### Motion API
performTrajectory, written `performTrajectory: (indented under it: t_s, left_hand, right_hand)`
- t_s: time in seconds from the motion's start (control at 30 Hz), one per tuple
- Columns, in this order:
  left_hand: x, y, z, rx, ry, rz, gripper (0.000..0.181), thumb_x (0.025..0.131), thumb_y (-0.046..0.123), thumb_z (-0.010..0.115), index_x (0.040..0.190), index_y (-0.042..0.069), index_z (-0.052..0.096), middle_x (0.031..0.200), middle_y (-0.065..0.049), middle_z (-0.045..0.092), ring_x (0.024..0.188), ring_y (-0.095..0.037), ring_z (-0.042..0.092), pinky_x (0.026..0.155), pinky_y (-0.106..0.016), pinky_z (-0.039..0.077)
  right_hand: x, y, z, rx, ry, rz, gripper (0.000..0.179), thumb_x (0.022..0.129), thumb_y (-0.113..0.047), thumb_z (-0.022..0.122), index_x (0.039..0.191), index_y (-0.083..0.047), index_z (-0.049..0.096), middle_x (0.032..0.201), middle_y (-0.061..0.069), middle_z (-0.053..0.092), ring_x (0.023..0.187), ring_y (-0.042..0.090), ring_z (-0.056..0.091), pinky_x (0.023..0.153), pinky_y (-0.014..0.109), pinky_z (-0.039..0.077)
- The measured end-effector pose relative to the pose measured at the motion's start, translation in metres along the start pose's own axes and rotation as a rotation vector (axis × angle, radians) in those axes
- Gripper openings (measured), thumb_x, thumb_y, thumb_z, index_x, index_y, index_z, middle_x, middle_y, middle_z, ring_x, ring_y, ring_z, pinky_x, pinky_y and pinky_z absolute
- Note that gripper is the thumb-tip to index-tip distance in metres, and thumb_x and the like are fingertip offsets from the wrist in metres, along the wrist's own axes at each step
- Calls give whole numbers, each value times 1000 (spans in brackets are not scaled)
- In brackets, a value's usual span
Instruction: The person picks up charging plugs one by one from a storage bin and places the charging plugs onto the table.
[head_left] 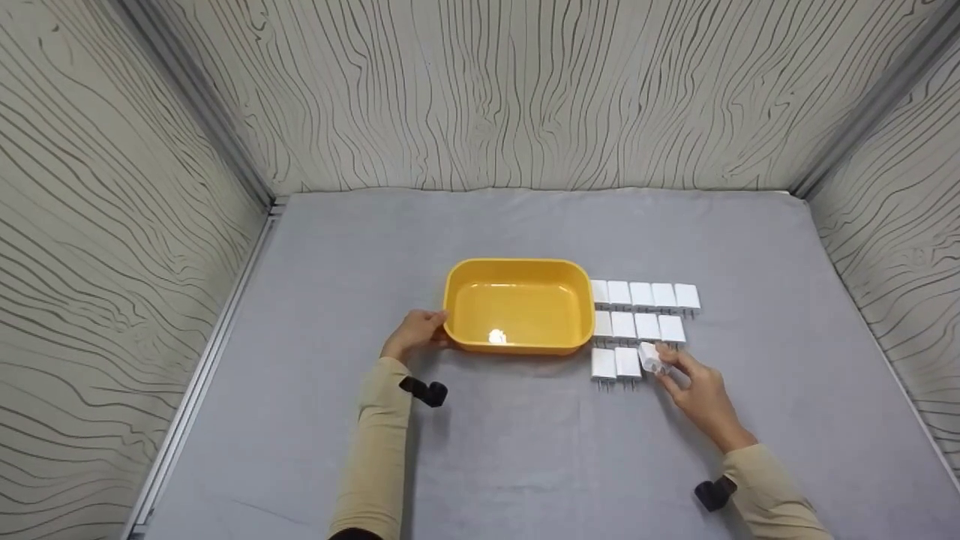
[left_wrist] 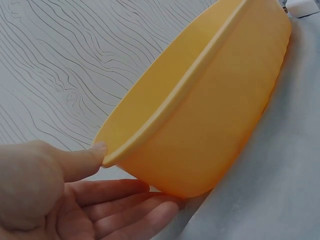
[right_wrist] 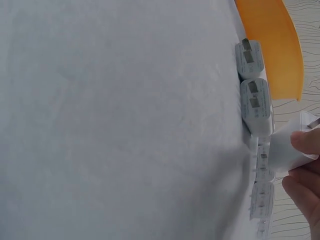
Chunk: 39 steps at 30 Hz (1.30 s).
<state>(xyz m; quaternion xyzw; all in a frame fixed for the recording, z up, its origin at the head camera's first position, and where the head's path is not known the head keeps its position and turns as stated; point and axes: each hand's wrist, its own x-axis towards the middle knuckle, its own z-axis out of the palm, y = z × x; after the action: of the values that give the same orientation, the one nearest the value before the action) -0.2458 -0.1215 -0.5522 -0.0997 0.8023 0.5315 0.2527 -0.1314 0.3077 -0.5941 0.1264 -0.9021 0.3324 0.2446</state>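
A yellow plastic basin [head_left: 519,349] sits on the grey cloth, with nothing inside it. My left hand [head_left: 415,333] holds its left end: in the left wrist view the thumb [left_wrist: 87,161] lies at the rim and the fingers [left_wrist: 127,212] reach under the wall. Between thumb and fingers, my right hand [head_left: 703,396] pinches a white charger plug [head_left: 651,358], tilted, at the right end of the nearest row of plugs. Its metal prong [right_wrist: 314,123] shows in the right wrist view. Two white charger plugs [head_left: 615,363] lie just left of it.
Two further rows of white charger plugs [head_left: 641,295] lie behind, side by side with prongs toward me, their left ends close against the basin. Grey cloth [head_left: 510,442] covers the table. Wood-grain panels [head_left: 510,97] enclose the back and sides.
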Motion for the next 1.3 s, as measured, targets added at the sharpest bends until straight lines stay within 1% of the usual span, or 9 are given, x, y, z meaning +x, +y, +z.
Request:
performTrajectory:
  t_s: [0.1, 0.17, 0.27, 0.37, 0.47, 0.67, 0.8, 0.97, 1.3]
  left_hand:
    - [0, 0, 0, 13, 0, -2, 38, 102, 29, 45, 111, -3, 65, 80, 0, 62, 72, -8, 62, 82, -28, 54]
    - [0, 0, 0, 21, 1, 2, 39, 102, 29, 45, 111, -3, 65, 80, 0, 63, 73, -8, 62, 83, -28, 54]
    - [-1, 0, 1, 27, 1, 8, 39, 102, 29, 45, 112, -3, 65, 81, -1, 64, 73, -8, 63, 83, -29, 54]
    - [-1, 0, 1, 13, 2, 2, 39, 102, 29, 46, 112, -3, 65, 82, -1, 63, 73, -9, 62, 83, -29, 54]
    - [0, 0, 2, -1, 6, -14, 38, 102, 30, 47, 112, -2, 65, 84, -1, 63, 75, -9, 62, 84, -29, 55]
    - [1, -1, 3, -43, 12, -31, 38, 102, 28, 46, 116, -3, 63, 85, -2, 65, 73, -7, 63, 84, -29, 55]
    - [1, -1, 4, -58, 19, -30, 37, 102, 27, 47, 117, -4, 63, 82, -1, 65, 70, -6, 63, 83, -29, 55]
    - [0, 0, 4, -52, 25, -41, 36, 102, 28, 48, 114, -2, 63, 83, -1, 63, 72, -7, 62, 83, -29, 55]
    - [-1, 2, 3, -48, 28, -38, 35, 102, 29, 48, 111, 0, 65, 84, 0, 63, 76, -8, 61, 83, -28, 55]
  right_hand:
    - [0, 2, -1, -71, -21, -20, 42, 62, 15, 79, 99, 3, 67, 105, 17, 72, 92, 22, 72, 90, -8, 28]
    - [-1, 4, -1, -102, -32, -27, 45, 61, 14, 80, 103, 2, 67, 101, 16, 73, 87, 32, 70, 91, -8, 26]
    - [-3, 6, -1, -137, -40, -35, 52, 59, 15, 80, 107, 0, 68, 93, 16, 73, 84, 30, 71, 88, -4, 36]
    - [-5, 8, -2, -166, -41, -46, 58, 56, 16, 81, 110, -1, 67, 85, 13, 73, 80, 27, 71, 81, 12, 50]
    - [-6, 9, -1, -177, -42, -59, 60, 54, 17, 81, 110, -1, 67, 83, 10, 73, 79, 29, 71, 77, 27, 53]
    - [-8, 13, -1, -198, -50, -93, 64, 52, 18, 81, 111, 0, 66, 80, 8, 73, 75, 29, 70, 75, 26, 54]
    - [-7, 12, -2, -217, -69, -124, 67, 50, 19, 80, 113, 3, 64, 80, 9, 73, 75, 29, 70, 71, 35, 54]
    - [-5, 12, -4, -233, -95, -136, 67, 51, 18, 80, 115, 4, 64, 83, 10, 74, 77, 30, 70, 72, 40, 54]
    - [-3, 10, -5, -273, -113, -196, 66, 52, 15, 82, 115, 5, 63, 82, 11, 73, 77, 29, 70, 72, 39, 56]
